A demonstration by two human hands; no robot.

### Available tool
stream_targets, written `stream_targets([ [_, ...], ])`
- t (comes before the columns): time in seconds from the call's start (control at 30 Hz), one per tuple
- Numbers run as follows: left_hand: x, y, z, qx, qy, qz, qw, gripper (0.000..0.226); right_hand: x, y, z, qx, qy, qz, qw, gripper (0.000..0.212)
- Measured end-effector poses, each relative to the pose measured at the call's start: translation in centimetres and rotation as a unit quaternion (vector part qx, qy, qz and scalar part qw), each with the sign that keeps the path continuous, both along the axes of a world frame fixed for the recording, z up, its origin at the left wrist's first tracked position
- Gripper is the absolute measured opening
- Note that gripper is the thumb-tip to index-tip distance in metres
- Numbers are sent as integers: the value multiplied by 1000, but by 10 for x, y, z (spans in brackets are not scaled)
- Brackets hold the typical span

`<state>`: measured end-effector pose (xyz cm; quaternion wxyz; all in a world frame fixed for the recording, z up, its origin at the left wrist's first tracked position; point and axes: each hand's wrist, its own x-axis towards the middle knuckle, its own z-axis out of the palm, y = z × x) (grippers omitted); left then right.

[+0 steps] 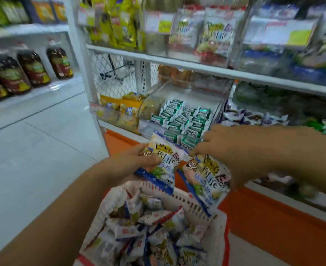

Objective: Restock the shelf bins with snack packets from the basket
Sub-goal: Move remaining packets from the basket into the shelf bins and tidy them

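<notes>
We see two glossy, flat plastic snack packets held above the basket, both white with a blue serrated edge and scrawled black lettering. The left grip (pixel 131 162) comes in from the lower left with its forearm slanting up. Its thumb lies across the face of the left packet (pixel 159 167) and its fingers are curled behind, so it is clenched on that packet. The right grip (pixel 235 150) reaches in from the right, back of the hand upward and fingers bent down over the top edge of the right packet (pixel 206 181), which it grasps tilted. The two packets sit just beside each other, corners nearly touching.

Below them we see the basket (pixel 187 201), with a white slatted plastic rim, heaped with crinkled loose packets (pixel 148 229) of the same kind. Behind the hands a clear, hard-walled shelf bin (pixel 151 105) holds small green-and-white sachets (pixel 183 120) in rows. On the shelf above, another clear bin (pixel 233 41) holds matching packets standing upright. Dark round bottles (pixel 33 68) line the left shelf.
</notes>
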<state>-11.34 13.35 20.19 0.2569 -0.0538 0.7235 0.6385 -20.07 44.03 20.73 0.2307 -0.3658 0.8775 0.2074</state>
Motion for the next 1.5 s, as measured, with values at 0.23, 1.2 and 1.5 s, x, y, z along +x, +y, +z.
stream_targets([
  [0.23,-17,7,127,-144,312,-94,934,51,100,-65,202,-126,211,64,967,99],
  [1.2,-86,132,256,-66,552,-67,828,18,28,46,311,-597,28,-256,760,44],
  [1.5,-125,145,259,-111,551,23,827,9,-27,99,323,-647,46,-364,669,62],
])
